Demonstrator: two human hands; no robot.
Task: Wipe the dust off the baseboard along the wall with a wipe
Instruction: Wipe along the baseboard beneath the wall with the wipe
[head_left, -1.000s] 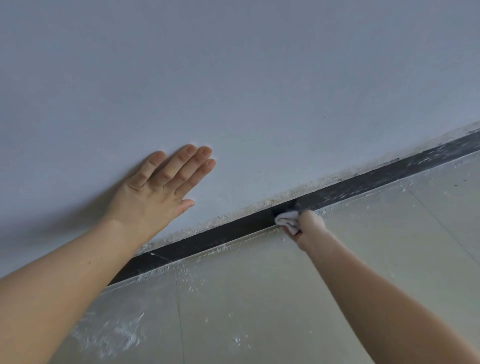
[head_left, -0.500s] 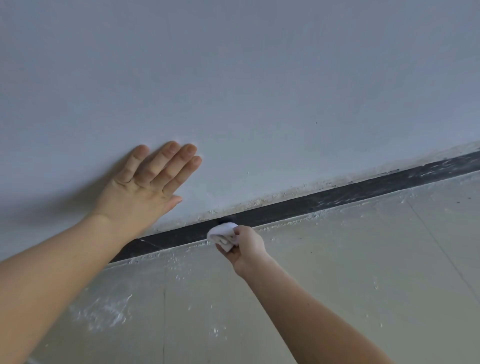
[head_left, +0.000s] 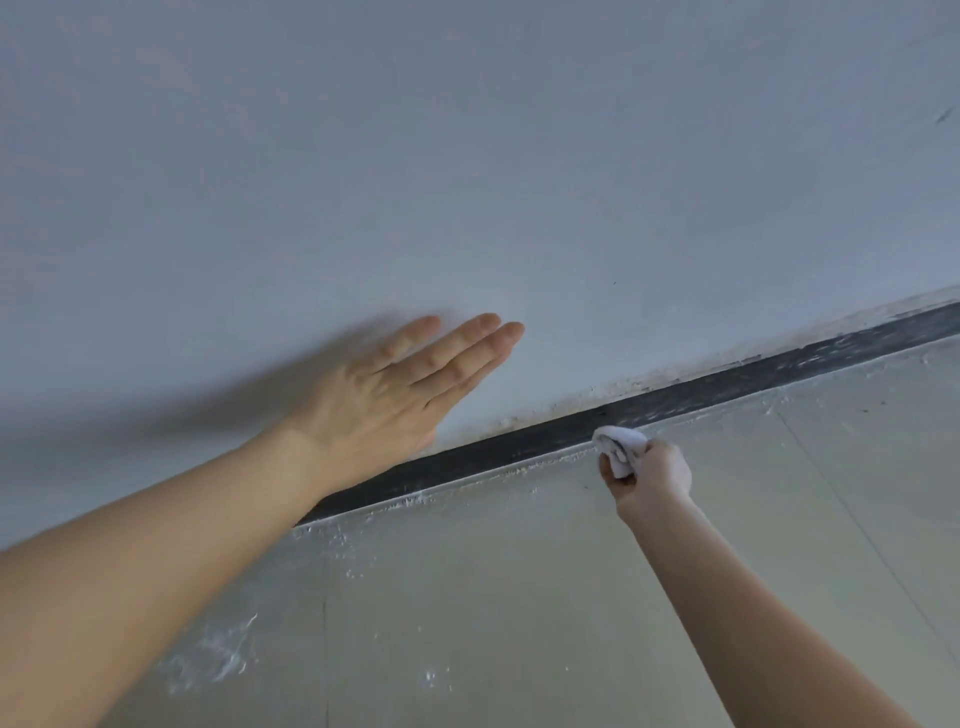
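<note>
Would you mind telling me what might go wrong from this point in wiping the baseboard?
The wipe, bunched in the right hand, already shows a dark smudge, so it may smear dust along the baseboard rather than lift it. The crumbly white edge of the wall just above could shed bits onto wiped sections. White debris along the floor seam may get picked up or spread.
</note>
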